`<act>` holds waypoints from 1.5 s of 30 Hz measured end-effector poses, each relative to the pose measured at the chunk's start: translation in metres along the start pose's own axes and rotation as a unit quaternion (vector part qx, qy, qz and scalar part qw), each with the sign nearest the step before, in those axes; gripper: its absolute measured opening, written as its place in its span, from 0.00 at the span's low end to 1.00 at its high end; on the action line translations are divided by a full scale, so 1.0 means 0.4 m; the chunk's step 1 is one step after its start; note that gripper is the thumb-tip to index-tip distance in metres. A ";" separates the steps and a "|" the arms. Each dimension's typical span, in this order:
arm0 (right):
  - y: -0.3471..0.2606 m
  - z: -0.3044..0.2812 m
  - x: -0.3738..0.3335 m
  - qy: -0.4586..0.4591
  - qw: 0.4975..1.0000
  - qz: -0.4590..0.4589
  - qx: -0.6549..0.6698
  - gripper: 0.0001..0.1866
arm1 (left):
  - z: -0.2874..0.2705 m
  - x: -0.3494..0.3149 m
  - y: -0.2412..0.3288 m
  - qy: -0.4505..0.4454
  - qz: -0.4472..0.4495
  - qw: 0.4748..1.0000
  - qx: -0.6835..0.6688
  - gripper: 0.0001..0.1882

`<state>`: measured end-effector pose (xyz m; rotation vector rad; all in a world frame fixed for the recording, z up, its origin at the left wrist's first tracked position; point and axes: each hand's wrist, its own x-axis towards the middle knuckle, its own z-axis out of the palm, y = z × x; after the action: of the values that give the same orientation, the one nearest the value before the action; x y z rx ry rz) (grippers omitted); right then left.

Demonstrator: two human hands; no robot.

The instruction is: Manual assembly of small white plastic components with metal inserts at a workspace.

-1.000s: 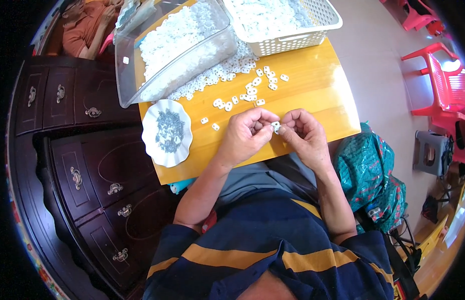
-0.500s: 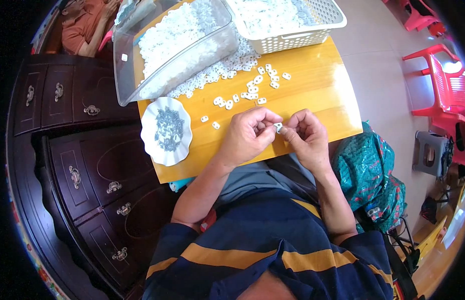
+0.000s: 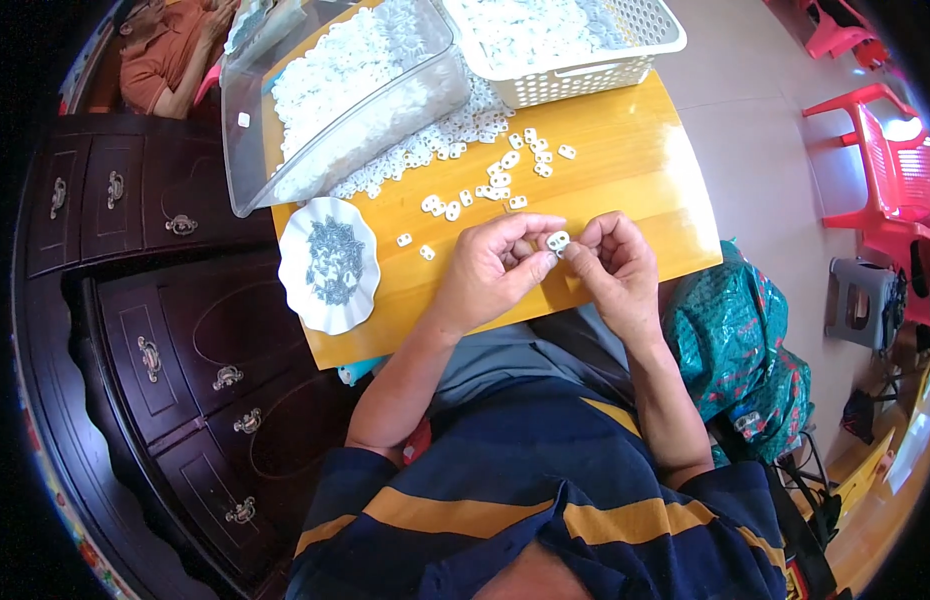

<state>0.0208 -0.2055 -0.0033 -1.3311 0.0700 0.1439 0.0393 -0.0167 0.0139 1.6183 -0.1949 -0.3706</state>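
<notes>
Over the near part of the table, a small white plastic piece with two holes [image 3: 558,241] is held up between my fingertips. My left hand [image 3: 490,268] pinches at its left side, thumb toward the tip of the right thumb. From the other side my right hand [image 3: 619,272] closes thumb and bent fingers at its lower edge. A tiny dark spot shows under the piece, too small to name. Similar loose white pieces [image 3: 500,180] lie scattered beyond my hands. Left of them, a white scalloped dish [image 3: 297,300] holds a heap of small grey metallic parts [image 3: 335,262].
A clear plastic bin [image 3: 247,165] and a white perforated basket [image 3: 585,82], both full of white pieces, stand at the table's [image 3: 625,180] far side. Dark wooden drawers [image 3: 155,270] flank the left. A green bag [image 3: 730,330] and red chair [image 3: 875,160] are right. Another person [image 3: 165,60] sits far left.
The white piece has turned and risen slightly between my fingertips, so its two-holed face now shows. Both hands stay nearly in place; the whole view has shifted a little.
</notes>
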 end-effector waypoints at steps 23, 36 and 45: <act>-0.013 -0.010 0.006 -0.015 0.998 0.021 0.054 0.06 | 0.045 0.015 0.038 0.054 0.151 0.935 0.315 0.17; -0.006 -0.015 0.009 -0.016 0.995 0.037 0.093 0.05 | 0.046 0.017 0.072 0.009 0.163 0.920 0.357 0.16; -0.004 -0.014 0.008 -0.015 0.996 0.028 0.078 0.04 | 0.047 0.018 0.063 0.016 0.181 0.912 0.369 0.09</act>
<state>0.0245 -0.2112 -0.0036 -1.1714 0.0912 0.2014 0.0418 -0.0389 0.0370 2.2735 -0.6606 0.0378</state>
